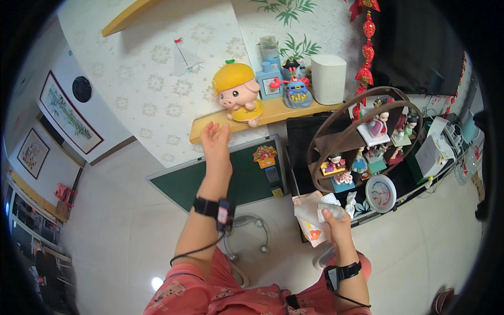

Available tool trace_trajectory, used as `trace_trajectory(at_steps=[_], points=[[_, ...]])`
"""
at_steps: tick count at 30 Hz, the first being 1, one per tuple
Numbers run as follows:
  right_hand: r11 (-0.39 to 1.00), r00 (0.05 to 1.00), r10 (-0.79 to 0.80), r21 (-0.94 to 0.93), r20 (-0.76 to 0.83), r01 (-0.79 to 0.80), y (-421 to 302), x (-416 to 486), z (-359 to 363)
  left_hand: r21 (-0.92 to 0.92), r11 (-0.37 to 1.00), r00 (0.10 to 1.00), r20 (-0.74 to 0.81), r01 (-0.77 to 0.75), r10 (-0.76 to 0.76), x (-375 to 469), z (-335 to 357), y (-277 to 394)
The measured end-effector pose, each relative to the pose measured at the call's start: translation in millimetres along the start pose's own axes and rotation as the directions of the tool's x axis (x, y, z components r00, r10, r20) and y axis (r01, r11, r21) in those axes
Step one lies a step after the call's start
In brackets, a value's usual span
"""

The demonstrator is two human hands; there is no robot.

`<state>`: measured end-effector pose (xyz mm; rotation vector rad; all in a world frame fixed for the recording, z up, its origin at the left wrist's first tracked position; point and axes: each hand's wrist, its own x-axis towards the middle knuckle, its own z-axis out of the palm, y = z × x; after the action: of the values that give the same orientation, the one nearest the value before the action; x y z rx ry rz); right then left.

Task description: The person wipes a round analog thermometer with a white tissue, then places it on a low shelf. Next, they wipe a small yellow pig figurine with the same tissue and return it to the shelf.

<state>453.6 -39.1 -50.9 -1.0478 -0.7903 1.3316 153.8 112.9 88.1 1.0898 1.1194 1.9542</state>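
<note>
My left hand (pixel 215 136) is raised at the near left end of a wooden wall shelf (pixel 271 112), its fingers apart and holding nothing. Just beyond it on the shelf sits a pink pig figurine (pixel 238 92) with a yellow hat. Farther along stand a light blue framed ornament (pixel 272 84), a crab figurine (pixel 297 92) on a grey base and a white perforated box-shaped device (pixel 328 78). My right hand (pixel 338 222), lower right, grips a crumpled whitish tissue or cloth (pixel 334 210). A soft orange-and-white packet (pixel 309 220) is beside that hand; whether the hand also holds it, I cannot tell.
A green board (pixel 244 177) leans below the shelf, near a wheeled stool base (pixel 248 236). On the black cabinet at right stand a round brown display rack (pixel 334 141) with several figurines, a round dial (pixel 380 193) and a white box (pixel 431 155). Red ornaments (pixel 368 53) hang beside the television (pixel 413 51).
</note>
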Motion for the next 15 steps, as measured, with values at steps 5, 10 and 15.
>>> trace_trajectory(at_steps=[5,10,15], points=[[0.999,0.999,0.046,-0.017,0.013,-0.046,5,2,11,0.460,0.886,0.998,0.047,-0.056,0.039,62,24,-13],[0.999,0.998,0.052,-0.015,0.047,-0.051,7,4,16,0.362,0.882,0.953,0.141,-0.303,0.270,68,41,-47],[0.997,0.996,0.072,0.005,0.051,-0.072,6,6,18,0.478,0.788,0.911,0.073,-0.389,0.405,69,54,-58]])
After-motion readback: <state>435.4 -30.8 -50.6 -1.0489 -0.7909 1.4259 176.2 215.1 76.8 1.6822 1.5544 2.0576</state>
